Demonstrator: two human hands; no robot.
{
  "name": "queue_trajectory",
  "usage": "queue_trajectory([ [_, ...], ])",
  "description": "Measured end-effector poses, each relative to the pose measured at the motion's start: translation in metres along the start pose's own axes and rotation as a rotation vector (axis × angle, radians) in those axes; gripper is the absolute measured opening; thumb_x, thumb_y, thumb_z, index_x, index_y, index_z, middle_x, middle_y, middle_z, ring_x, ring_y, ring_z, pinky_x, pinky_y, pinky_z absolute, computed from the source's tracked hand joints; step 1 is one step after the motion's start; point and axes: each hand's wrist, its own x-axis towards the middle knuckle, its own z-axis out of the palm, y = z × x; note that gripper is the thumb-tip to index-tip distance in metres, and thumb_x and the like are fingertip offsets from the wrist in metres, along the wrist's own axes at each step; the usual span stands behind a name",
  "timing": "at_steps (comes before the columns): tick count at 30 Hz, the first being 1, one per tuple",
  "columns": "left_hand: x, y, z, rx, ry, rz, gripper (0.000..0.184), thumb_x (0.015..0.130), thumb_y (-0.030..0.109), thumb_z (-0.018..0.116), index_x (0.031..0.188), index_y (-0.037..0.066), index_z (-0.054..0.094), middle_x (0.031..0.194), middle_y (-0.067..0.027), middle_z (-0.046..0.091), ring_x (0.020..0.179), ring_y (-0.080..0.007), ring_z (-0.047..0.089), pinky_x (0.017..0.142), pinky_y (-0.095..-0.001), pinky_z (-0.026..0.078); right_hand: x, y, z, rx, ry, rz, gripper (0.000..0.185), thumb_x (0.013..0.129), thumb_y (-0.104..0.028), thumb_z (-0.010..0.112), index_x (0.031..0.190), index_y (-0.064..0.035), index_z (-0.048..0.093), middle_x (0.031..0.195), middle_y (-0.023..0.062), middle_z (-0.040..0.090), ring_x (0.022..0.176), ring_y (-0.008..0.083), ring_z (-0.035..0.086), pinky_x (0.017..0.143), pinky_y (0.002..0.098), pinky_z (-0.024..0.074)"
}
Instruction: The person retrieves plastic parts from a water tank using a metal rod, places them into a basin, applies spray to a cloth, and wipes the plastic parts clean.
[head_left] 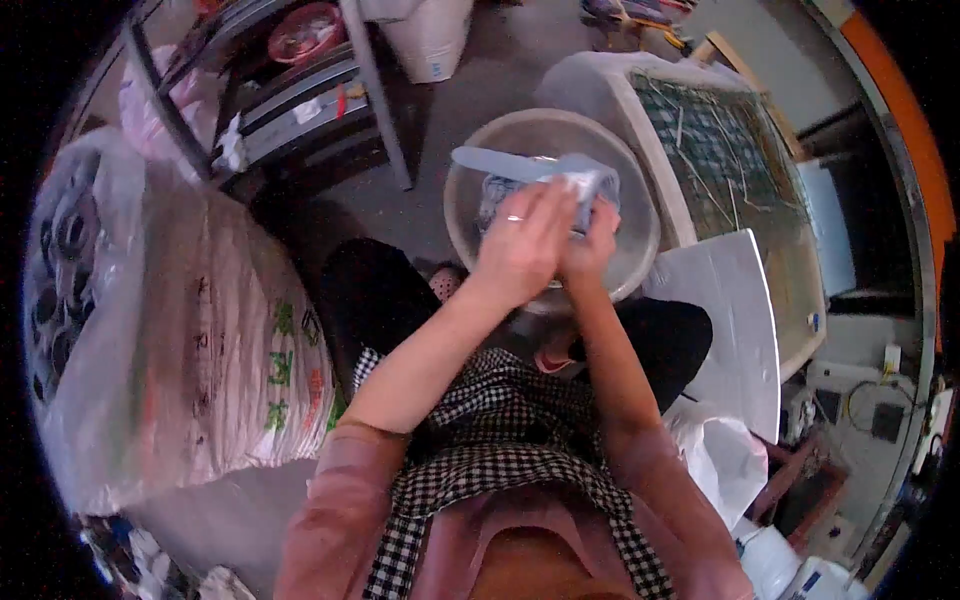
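Observation:
Both hands are over a wide translucent tub (470, 125) in front of my knees. My right hand (592, 240) is closed around the lower right side of a pale grey-blue piece (500, 163). The piece has a long flat strip reaching left and a curved, rounded end at the right. My left hand (525, 240), with a ring on one finger, presses against the curved end, its fingers together. A small bright white patch shows at the left fingertips; I cannot tell what it is. Beneath the strip, inside the tub, lie things with dark and clear patterning (497, 190).
A large plastic sack (230, 330) printed with green characters stands at the left. Behind it is a metal rack (300, 125) with a red basket (305, 35). At the right are a mesh-topped bin (690, 200), a white board (725, 330) and a white bag (720, 460).

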Motion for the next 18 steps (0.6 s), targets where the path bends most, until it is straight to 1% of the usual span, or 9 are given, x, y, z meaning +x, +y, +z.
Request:
queue_trajectory([
  [3, 0.007, 0.003, -0.003, -0.118, 0.094, -0.046, 0.055, 0.064, -0.004, 0.053, 0.119, 0.001, 0.053, 0.115, -0.0129, 0.054, 0.097, -0.0318, 0.049, 0.084, -0.0382, 0.043, -0.002, -0.008, -0.01, 0.241, -0.071, 0.461, 0.071, 0.051, -0.022, 0.084, 0.107, -0.0006, 0.048, 0.103, 0.0175, 0.055, 0.094, 0.0333, 0.055, 0.082, 0.0394, 0.0442],
  [4, 0.007, 0.0, -0.007, -0.113, 0.101, -0.049, 0.055, 0.064, -0.004, 0.053, 0.119, 0.001, 0.053, 0.115, -0.0129, 0.054, 0.097, -0.0318, 0.049, 0.084, -0.0382, 0.043, -0.002, -0.01, -0.013, 0.243, -0.075, 0.453, 0.071, 0.051, -0.022, 0.084, 0.107, -0.0006, 0.048, 0.103, 0.0175, 0.055, 0.094, 0.0333, 0.055, 0.082, 0.0394, 0.0442],
  [6, 0.005, -0.013, -0.019, -0.026, 0.102, -0.056, 0.048, 0.066, 0.003, 0.054, 0.114, -0.005, 0.053, 0.115, -0.0161, 0.051, 0.096, -0.0334, 0.049, 0.084, -0.0391, 0.044, 0.0, -0.01, -0.018, 0.235, 0.101, 0.348, 0.063, 0.059, -0.022, 0.082, 0.107, 0.0006, 0.049, 0.095, 0.0124, 0.06, 0.082, 0.0191, 0.058, 0.073, 0.0319, 0.0473],
  [8, -0.003, -0.039, -0.018, 0.003, 0.149, -0.119, 0.046, 0.066, -0.003, 0.053, 0.112, -0.002, 0.055, 0.112, -0.0153, 0.053, 0.095, -0.0344, 0.049, 0.083, -0.0392, 0.044, 0.002, -0.007, -0.026, 0.218, 0.063, 0.339, 0.064, 0.058, -0.021, 0.082, 0.108, 0.0022, 0.049, 0.095, 0.0125, 0.06, 0.083, 0.0195, 0.058, 0.073, 0.0319, 0.0471],
  [10, -0.005, -0.065, -0.022, 0.086, -0.012, -0.367, 0.041, 0.066, -0.006, 0.051, 0.106, 0.0, 0.059, 0.108, -0.0147, 0.055, 0.096, -0.0349, 0.05, 0.083, -0.0387, 0.043, -0.003, -0.006, -0.029, 0.191, 0.023, 0.344, 0.066, 0.058, -0.019, 0.083, 0.108, 0.0039, 0.048, 0.094, 0.0127, 0.059, 0.083, 0.0199, 0.058, 0.074, 0.0319, 0.0469],
  [12, -0.004, -0.079, -0.025, 0.004, 0.057, -0.538, 0.038, 0.065, -0.009, 0.051, 0.1, 0.001, 0.062, 0.103, -0.0139, 0.058, 0.096, -0.0353, 0.051, 0.083, -0.038, 0.043, -0.004, -0.005, -0.024, 0.366, 0.124, 0.362, 0.064, 0.058, -0.019, 0.082, 0.107, 0.0039, 0.049, 0.092, 0.0127, 0.059, 0.082, 0.0199, 0.058, 0.074, 0.0318, 0.0468],
  [14, -0.001, -0.061, -0.034, -0.021, 0.153, -0.533, 0.036, 0.063, -0.01, 0.051, 0.096, 0.0, 0.063, 0.098, -0.0148, 0.059, 0.094, -0.0348, 0.051, 0.082, -0.0389, 0.044, -0.001, -0.005, -0.025, 0.347, 0.081, 0.345, 0.062, 0.058, -0.02, 0.082, 0.106, 0.0023, 0.049, 0.092, 0.0122, 0.059, 0.082, 0.0195, 0.058, 0.074, 0.0314, 0.0468],
  [17, 0.009, -0.024, -0.046, -0.1, 0.25, -0.118, 0.037, 0.063, -0.011, 0.052, 0.096, 0.003, 0.063, 0.097, -0.0146, 0.059, 0.093, -0.0338, 0.053, 0.083, -0.0375, 0.044, 0.0, -0.014, -0.026, 0.297, 0.003, 0.38, 0.065, 0.057, -0.024, 0.082, 0.107, 0.0002, 0.049, 0.092, 0.014, 0.059, 0.083, 0.0219, 0.059, 0.074, 0.0326, 0.0472],
  [18, 0.007, -0.026, -0.041, -0.11, 0.246, -0.116, 0.037, 0.063, -0.011, 0.052, 0.096, 0.003, 0.063, 0.097, -0.0146, 0.059, 0.093, -0.0338, 0.053, 0.083, -0.0375, 0.044, 0.001, -0.015, -0.025, 0.275, -0.025, 0.416, 0.07, 0.055, -0.028, 0.083, 0.109, -0.0004, 0.048, 0.094, 0.0164, 0.059, 0.084, 0.0246, 0.06, 0.074, 0.034, 0.0477],
])
